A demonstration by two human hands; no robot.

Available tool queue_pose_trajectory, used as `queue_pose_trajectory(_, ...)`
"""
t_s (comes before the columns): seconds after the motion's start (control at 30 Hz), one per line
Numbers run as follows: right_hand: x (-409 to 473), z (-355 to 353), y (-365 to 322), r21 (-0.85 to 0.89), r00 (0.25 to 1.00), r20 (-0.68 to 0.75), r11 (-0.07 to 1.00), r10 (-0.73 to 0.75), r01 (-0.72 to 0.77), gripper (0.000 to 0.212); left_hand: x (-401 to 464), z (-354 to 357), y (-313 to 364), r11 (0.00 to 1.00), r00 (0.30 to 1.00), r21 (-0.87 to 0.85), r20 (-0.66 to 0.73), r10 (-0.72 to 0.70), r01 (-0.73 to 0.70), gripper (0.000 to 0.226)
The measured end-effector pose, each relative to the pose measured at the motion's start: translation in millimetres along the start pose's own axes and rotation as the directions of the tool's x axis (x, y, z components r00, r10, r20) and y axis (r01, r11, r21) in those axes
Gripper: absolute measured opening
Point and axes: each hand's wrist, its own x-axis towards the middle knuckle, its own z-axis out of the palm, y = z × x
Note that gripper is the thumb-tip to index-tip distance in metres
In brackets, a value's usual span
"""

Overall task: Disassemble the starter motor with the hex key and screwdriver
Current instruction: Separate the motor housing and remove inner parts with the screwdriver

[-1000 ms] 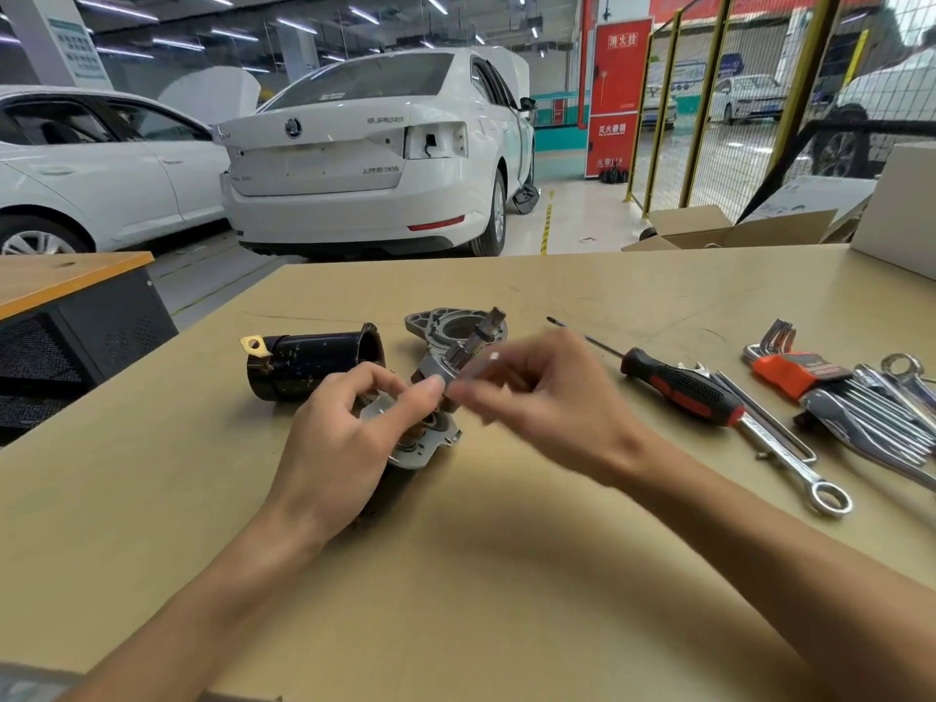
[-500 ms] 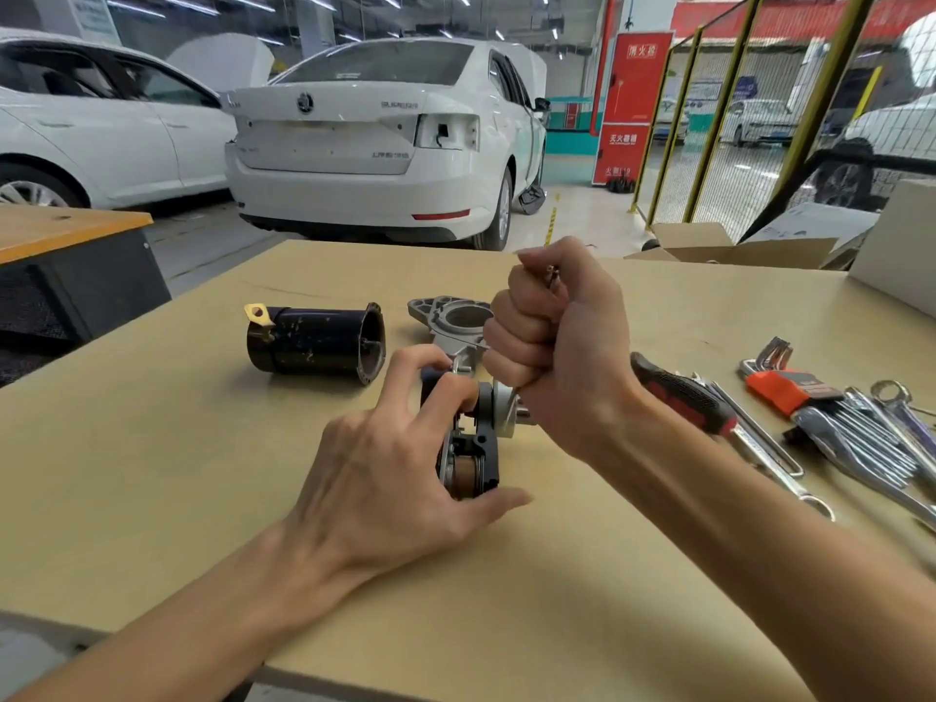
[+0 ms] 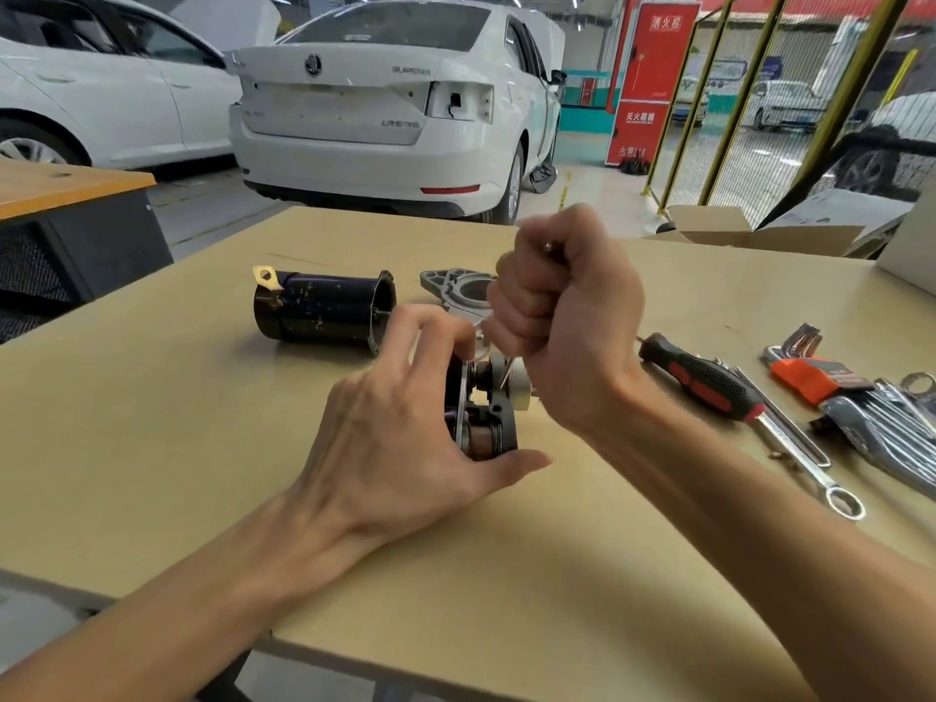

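1. Left hand (image 3: 400,428), centre of frame: fingers and thumb curled round a grey-and-black metal starter motor end assembly (image 3: 483,412), holding it on edge on the tan wooden bench (image 3: 152,448).
2. Right hand (image 3: 567,316), just above and right of the assembly: closed in a fist round a thin silver hex key (image 3: 548,245); only a small metal tip shows at the top of the fist, and a thin rod runs from under the fist to the assembly.
3. Black cylindrical motor housing (image 3: 324,311) with a brass terminal tab lies on its side, centre left, apart from the hands.
4. Grey cast-metal nose bracket (image 3: 456,288) lies behind the hands, partly hidden by the right fist.
5. Black-and-red-handled screwdriver (image 3: 704,385) lies on the bench right of the right wrist, untouched.
6. Silver combination wrench (image 3: 795,448) lies just beside the screwdriver, ring end towards lower right.
7. Set of silver hex keys in an orange holder (image 3: 810,380), far right edge.
8. White sedan (image 3: 395,103) parked behind the bench, upper centre.
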Motion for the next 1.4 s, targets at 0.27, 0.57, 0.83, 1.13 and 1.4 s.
queue_pose_trajectory(0.27,1.2,3.3,-1.9,0.013,0.999,0.022,1.0,-0.029,0.028,0.049,0.9,-0.7,-0.9,0.997,0.998,-0.064,-0.033,-0.048,0.046,0.083)
queue_pose_trajectory(0.57,5.8,7.3,-8.0,-0.035,0.995,0.045,0.996,-0.085,0.086,0.049,1.1,1.3,-1.3,0.997,0.999,-0.065,-0.032,-0.039,0.037,0.079)
queue_pose_trajectory(0.83,2.0,9.9,-5.6,-0.028,0.997,0.009,0.997,-0.076,0.076,0.051,0.4,3.0,0.3,0.993,0.995,-0.108,-0.078,-0.056,0.047,0.077)
queue_pose_trajectory(1.13,1.2,10.5,-6.8,0.013,0.995,-0.011,0.995,-0.094,0.094,0.052,0.1,1.5,-0.2,0.991,0.996,-0.116,-0.043,-0.077,0.072,0.078)
queue_pose_trajectory(1.4,-10.0,11.4,11.3,-0.074,0.999,-0.02,0.997,0.03,-0.031,0.056,0.1,-0.5,-0.3,0.991,0.995,-0.091,-0.007,-0.095,0.094,0.075)
